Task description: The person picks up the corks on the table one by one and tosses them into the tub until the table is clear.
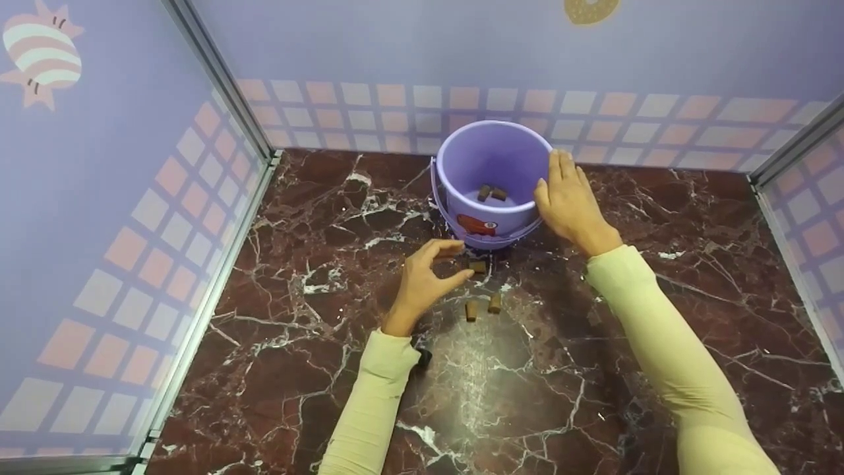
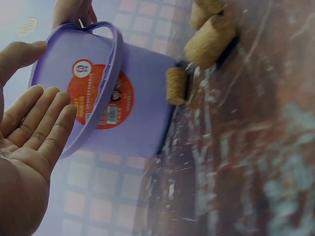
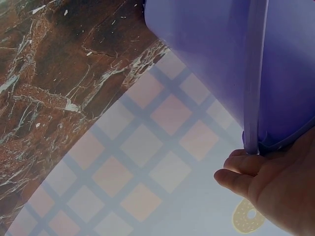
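A: What is contained in the purple bucket point(image 1: 494, 152)?

B: Two corks point(image 1: 499, 195) are seen on its floor, lying close together. The bucket is stood upright on the marbled surface point(image 1: 316, 382), near the back wall point(image 1: 369, 53).

A: And outside it?

B: Three more are found: one cork point(image 1: 479, 268) just in front of the bucket, and a pair point(image 1: 494, 303) nearer the person, set side by side with a narrow gap.

A: How are the hands placed?

B: The bucket's rim is gripped at its right side by the right hand point(image 1: 575, 204). Nothing is held by the left hand point(image 1: 420, 280); its thumb and fingers are parted widely, beside the cork nearest the bucket.

A: Where is room offered?

B: Behind, the bucket is closely bounded by the wall. The left panel point(image 1: 99, 165) and right panel point(image 1: 814, 198) are placed well apart from it, with broad stretches of surface spread between.

A: Can any writing be read?

B: A red label point(image 2: 88, 91) is carried on the bucket's front, crossed by the handle point(image 2: 117, 59). A barcode point(image 2: 112, 113) and a round emblem point(image 2: 82, 68) can be made out; the lettering is too blurred to be read.
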`<move>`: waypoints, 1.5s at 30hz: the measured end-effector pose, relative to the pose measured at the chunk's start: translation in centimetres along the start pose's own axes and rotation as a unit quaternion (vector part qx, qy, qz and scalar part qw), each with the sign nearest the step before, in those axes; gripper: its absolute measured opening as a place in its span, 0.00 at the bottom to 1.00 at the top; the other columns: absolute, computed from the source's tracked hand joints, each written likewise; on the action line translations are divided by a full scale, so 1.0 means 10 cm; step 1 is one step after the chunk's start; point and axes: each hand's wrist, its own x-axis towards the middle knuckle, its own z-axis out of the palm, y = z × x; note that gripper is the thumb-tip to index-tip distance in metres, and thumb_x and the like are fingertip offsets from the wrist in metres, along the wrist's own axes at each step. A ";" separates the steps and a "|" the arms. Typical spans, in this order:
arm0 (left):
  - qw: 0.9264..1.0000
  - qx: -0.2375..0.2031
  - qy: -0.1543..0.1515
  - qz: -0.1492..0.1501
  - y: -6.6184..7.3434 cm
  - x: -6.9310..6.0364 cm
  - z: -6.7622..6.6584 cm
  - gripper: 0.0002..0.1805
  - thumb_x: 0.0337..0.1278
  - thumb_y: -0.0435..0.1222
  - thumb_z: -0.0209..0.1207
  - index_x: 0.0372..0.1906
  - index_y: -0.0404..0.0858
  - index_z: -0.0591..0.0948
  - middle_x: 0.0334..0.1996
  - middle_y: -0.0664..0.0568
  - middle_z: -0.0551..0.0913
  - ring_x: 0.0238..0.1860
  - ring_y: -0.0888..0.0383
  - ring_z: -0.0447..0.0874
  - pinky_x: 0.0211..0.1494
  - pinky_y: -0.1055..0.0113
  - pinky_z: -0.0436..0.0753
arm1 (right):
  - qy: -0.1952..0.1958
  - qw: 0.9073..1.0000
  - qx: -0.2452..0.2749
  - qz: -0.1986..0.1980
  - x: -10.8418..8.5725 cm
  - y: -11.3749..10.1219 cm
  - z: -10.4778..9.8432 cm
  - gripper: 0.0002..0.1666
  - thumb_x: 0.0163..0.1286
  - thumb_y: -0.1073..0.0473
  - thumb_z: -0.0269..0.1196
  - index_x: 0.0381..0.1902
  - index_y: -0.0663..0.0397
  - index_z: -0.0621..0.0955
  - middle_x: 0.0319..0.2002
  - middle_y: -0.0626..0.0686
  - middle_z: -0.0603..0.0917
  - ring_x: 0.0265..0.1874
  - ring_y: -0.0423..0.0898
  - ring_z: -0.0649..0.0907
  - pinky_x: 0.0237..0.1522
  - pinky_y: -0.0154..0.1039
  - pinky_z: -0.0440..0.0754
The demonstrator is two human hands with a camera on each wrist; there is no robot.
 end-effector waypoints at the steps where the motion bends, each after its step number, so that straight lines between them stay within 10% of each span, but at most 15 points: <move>1: 1.000 -0.004 -0.003 -0.001 -0.01 -0.02 0.00 0.28 0.45 0.23 0.80 0.54 0.24 0.84 0.49 0.35 0.88 0.49 0.35 0.88 0.56 0.44 0.89 | 0.000 1.000 -0.001 -0.001 0.00 0.00 0.00 0.42 0.84 0.52 0.38 0.81 0.80 0.48 0.81 0.77 0.50 0.82 0.68 0.49 0.84 0.59 0.43; 16: 0.998 0.034 -0.041 -0.030 -0.13 -0.27 0.03 0.27 0.49 0.31 0.81 0.56 0.29 0.85 0.50 0.42 0.88 0.52 0.47 0.89 0.59 0.62 0.87 | -0.001 1.000 -0.001 0.001 0.01 0.00 0.01 0.41 0.84 0.53 0.39 0.81 0.80 0.48 0.81 0.77 0.50 0.82 0.69 0.49 0.84 0.60 0.43; 26: 0.996 0.035 -0.073 -0.029 -0.19 -0.36 0.04 0.28 0.48 0.30 0.81 0.56 0.28 0.84 0.50 0.39 0.87 0.51 0.41 0.88 0.58 0.53 0.89 | 0.010 1.000 -0.002 -0.003 0.00 0.01 0.00 0.42 0.83 0.53 0.39 0.80 0.80 0.48 0.80 0.78 0.51 0.81 0.70 0.51 0.83 0.61 0.46; 45: 0.973 0.127 -0.161 -0.103 -0.18 -0.40 0.05 0.29 0.48 0.35 0.82 0.57 0.33 0.86 0.50 0.44 0.88 0.51 0.46 0.88 0.62 0.59 0.85 | 0.005 1.000 0.002 -0.001 0.01 0.00 0.00 0.41 0.84 0.53 0.39 0.81 0.80 0.48 0.80 0.78 0.50 0.82 0.70 0.50 0.83 0.61 0.45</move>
